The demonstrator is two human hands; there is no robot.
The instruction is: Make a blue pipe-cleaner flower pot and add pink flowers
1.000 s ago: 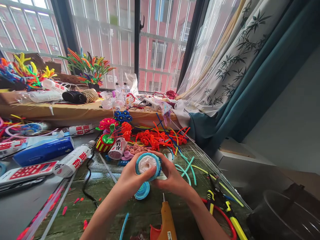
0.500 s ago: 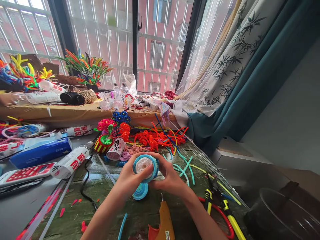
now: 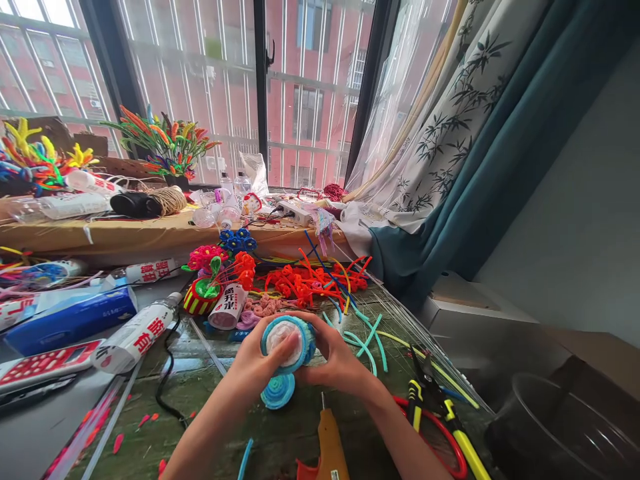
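Note:
Between my two hands is a round bottle base wrapped in blue pipe cleaner (image 3: 281, 334), its clear whitish end facing up toward me. My left hand (image 3: 253, 355) grips its left side, with the thumb pressed onto the whitish end. My right hand (image 3: 339, 360) is curled around the right side; some of its fingers are hidden behind the piece. Just below on the table lies a coiled blue disc (image 3: 278, 392), partly covered by the left hand. A yellow glue gun (image 3: 330, 443) points away from me below the hands, and a short blue pipe cleaner (image 3: 245, 459) lies left of it.
Pliers (image 3: 430, 387) and red-handled scissors (image 3: 457, 450) lie at right. Turquoise pipe cleaners (image 3: 370, 340) and red pipe-cleaner pieces (image 3: 300, 280) are scattered behind. A striped pot (image 3: 200, 298), a cut bottle (image 3: 229, 307) and a plastic bottle (image 3: 143, 331) stand or lie left.
The view has shifted slightly, so most things sit a little further left. Both hands keep their hold on the blue-wrapped bottle base, which appears slightly tilted from before.

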